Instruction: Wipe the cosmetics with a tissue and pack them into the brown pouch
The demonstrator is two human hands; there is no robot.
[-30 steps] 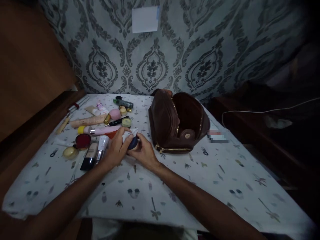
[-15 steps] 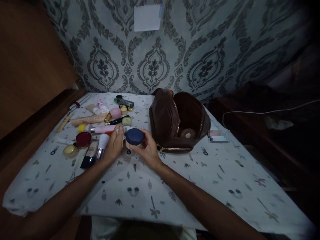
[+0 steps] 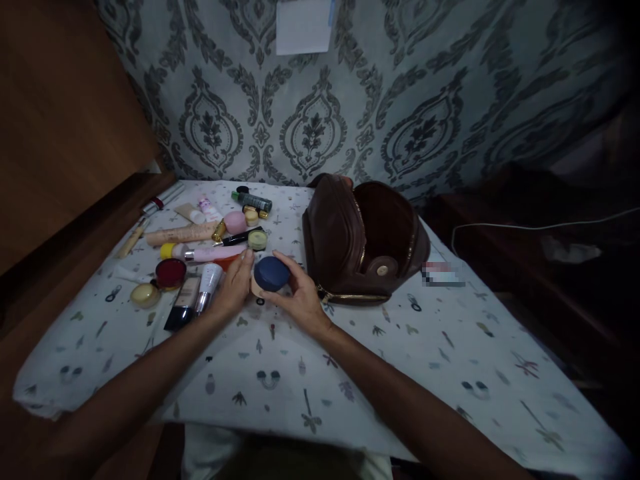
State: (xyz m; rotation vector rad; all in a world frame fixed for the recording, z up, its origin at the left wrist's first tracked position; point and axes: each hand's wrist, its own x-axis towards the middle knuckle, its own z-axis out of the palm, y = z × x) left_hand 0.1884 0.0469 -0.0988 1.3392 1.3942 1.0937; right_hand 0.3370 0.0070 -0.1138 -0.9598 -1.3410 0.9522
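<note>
Right hand (image 3: 303,297): you're curling fingers around the round, pale-sided jar with dark-blue lid (image 3: 271,273); gripping its sides evenly is best | Left hand (image 3: 235,287): you're extending fingers just left; hold unclear | Brown leather bag (image 3: 337,233): gaping beyond right hand, rightward

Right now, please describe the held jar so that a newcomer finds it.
Start at the open brown bag. Just left of it, the right hand holds the jar. It is dark blue on top, unlike the red pot and yellow pot.
</note>
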